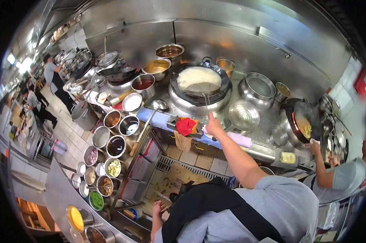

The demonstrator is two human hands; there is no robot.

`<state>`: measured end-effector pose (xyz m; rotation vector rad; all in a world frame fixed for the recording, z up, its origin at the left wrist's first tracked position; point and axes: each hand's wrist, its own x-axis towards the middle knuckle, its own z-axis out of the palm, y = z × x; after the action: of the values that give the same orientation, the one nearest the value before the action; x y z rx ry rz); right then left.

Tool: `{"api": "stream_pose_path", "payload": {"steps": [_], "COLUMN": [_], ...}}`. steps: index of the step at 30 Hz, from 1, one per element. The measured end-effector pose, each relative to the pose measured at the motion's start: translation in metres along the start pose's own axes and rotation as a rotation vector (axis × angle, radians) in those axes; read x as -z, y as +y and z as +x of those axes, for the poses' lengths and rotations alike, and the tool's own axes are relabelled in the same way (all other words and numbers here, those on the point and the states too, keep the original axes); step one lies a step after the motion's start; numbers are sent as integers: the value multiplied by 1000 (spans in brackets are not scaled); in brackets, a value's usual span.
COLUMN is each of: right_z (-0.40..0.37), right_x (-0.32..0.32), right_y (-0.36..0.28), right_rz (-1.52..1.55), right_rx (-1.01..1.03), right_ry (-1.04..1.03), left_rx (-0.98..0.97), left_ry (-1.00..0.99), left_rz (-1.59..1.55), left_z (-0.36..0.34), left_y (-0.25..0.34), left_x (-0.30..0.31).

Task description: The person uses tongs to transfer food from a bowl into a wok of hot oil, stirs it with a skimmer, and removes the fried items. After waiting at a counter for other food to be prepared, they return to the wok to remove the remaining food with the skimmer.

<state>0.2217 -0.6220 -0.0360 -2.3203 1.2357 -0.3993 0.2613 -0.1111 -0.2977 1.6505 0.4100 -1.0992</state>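
Observation:
My right hand (214, 126) is closed around the long handle of a wire skimmer (205, 97). The skimmer's head lies in the near side of a large wok (175, 83) on the range, against a pale, foamy mass (199, 77) filling the wok. Down by my side, my left hand (158, 208) hangs with its fingers curled in and nothing visible in them. A crumpled red cloth (186, 126) lies on the range's front ledge, left of my right hand. To the right of the wok sits a round perforated strainer (244, 116).
A ladle (159, 105) rests across the left counter edge, beside several metal pots of sauces and chopped ingredients (113, 167). At right, a co-worker's hand (314, 147) is by a steaming wok (290, 125). A water pot (261, 86) stands behind the strainer.

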Motion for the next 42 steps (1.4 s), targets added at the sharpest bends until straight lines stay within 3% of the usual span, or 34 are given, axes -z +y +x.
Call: {"api": "stream_pose_path", "payload": {"steps": [3,5,7,9,11,14,16,19,23,25,27,29,31,33,35,37,39,41,42], "right_z": [31,66,64,59,39,37,35,21,30,9,-1,-3,-31,-74,-95,-107,-104,-94,-90], "right_x": [46,63,81,103,114,119,122,135,102,98,83,50,34,26,-7,-25,-50,-54,-52], "right_y": [-15,-14,-23,-45,-51,-54,-52,-65,-43,-49,-38,-3,23,40,89,100,117,105,100], "right_rz": [-131,-198,-265,-310,-284,-279,-309,-266,-255,-289,-225,-200,-141,23,133,1320,1835,2050,2042], "right_rx": [-10,43,40,63,4,-52,-28,-51,-33,-34,-99,-3,-40,-68,-271,-858,-924,-842,-842], "right_ry": [128,89,44,40,53,60,21,90,94,18,22,96,131,468,398,124,-119,-265,-279], "left_rx": [-66,-80,-157,-366,-274,-117,-90,-130,-256,-268,-300,-239,-177,-118,-71,-82,-113,-141,-290], "left_ry": [6,0,-153,-196,-242,-217,-196,-197,-150,-182,-349,-312,-297,-298,-300,-258,-234,-199,-339], "left_rz": [12,31,-9,307,132,213,338,426,496,473,215,213,655,712,783,569,650,696,853], "left_z": [0,-2,16,30,51,13,-11,7,-4,28,51,25,10,14,20,20,-2,-6,10], "left_y": [44,50,42,30,10,21,34,47,68,61,46,53,62,59,57,60,82,86,89], "left_x": [-7,-6,9,29,38,34,34,31,21,26,36,32,31,38,42,39,17,2,2]}}
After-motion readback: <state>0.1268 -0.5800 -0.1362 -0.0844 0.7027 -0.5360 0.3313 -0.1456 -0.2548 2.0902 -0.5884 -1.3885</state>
